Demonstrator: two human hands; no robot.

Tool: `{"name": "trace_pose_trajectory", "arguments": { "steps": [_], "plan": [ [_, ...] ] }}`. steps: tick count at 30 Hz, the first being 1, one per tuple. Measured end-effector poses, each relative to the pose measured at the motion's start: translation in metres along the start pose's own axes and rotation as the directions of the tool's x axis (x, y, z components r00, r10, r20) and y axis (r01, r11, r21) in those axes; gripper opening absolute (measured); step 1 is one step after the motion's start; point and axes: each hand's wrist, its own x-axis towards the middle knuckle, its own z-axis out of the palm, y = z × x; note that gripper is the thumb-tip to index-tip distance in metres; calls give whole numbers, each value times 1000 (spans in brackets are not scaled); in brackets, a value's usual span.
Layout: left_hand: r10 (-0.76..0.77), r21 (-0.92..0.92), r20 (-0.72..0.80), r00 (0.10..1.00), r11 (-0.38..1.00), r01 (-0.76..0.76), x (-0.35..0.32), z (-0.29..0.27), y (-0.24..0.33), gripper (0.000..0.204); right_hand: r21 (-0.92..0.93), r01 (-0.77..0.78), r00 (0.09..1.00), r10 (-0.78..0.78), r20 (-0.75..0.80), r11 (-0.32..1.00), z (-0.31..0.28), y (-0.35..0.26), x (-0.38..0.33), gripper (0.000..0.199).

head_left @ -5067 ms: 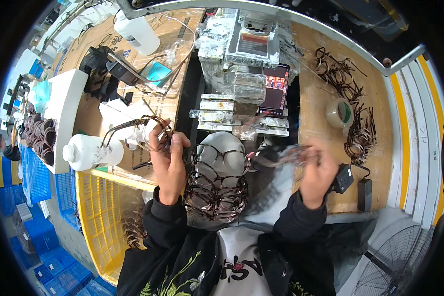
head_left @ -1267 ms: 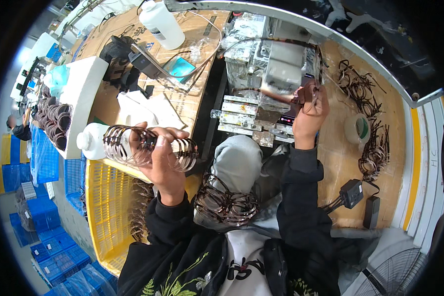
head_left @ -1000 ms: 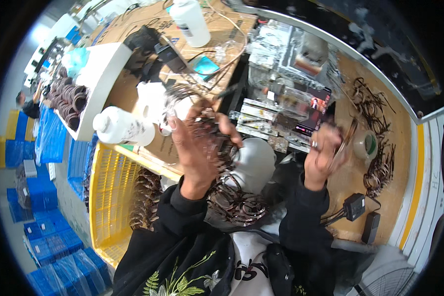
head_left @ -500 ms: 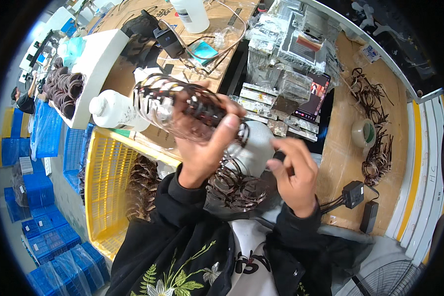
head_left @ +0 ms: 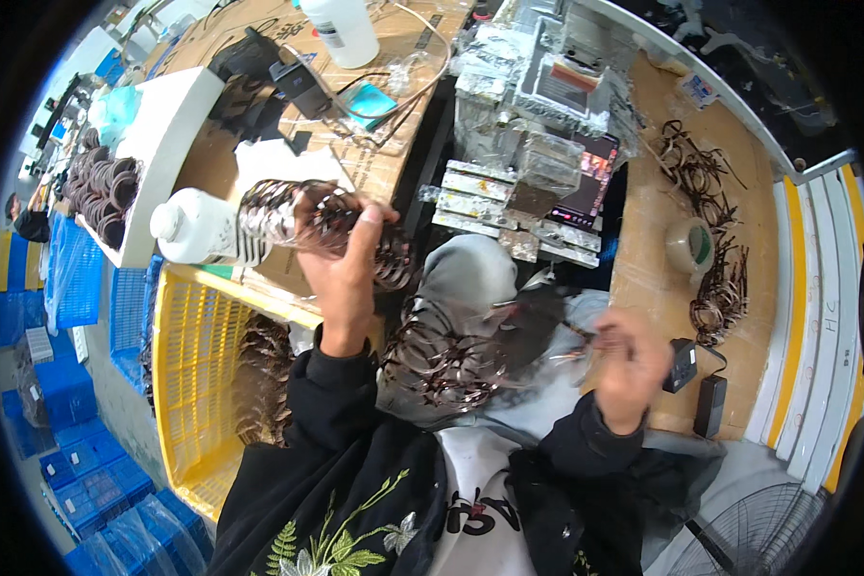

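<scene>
Yellow crate (head_left: 194,384): we see it left of our left forearm, dark rings piled inside.
Grey mound (head_left: 466,288): right of the crate, more wire rings draped over it.
Ring stack (head_left: 307,223): above the crate, our left hand (head_left: 344,257) clasps it.
Right hand (head_left: 626,357): blurred, far right of the crate; its fingers seemingly pinch something thin.

A slatted crate (head_left: 197,384) sits at lower left, a plastic bottle (head_left: 197,228) just above it. A tape roll (head_left: 689,245) lies at right, a floor fan (head_left: 768,533) at lower right.
</scene>
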Motion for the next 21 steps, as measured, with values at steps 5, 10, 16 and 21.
{"name": "trace_pose_trajectory", "arguments": {
  "steps": [5, 10, 16, 21],
  "plan": [
    [-26, 20, -5, 1000, 999, 26, -3, -1, -1, 28, 539, 90, 892, 173, -417, 838, -1, 39, 51, 11],
    [-4, 39, -21, 1000, 999, 5, -9, -1, 3, 18, 558, 36, 915, 197, -351, 829, 47, 80, 102, 18],
    [6, 194, -4, 1000, 981, -5, -5, -7, 8, 19, 612, -24, 935, 234, -266, 791, 67, 107, 123, 18],
    [-98, 48, 72, 993, 994, 95, -4, 1, 6, 28, 496, -46, 902, 249, -352, 867, 69, 106, 117, 16]
  ]
}}
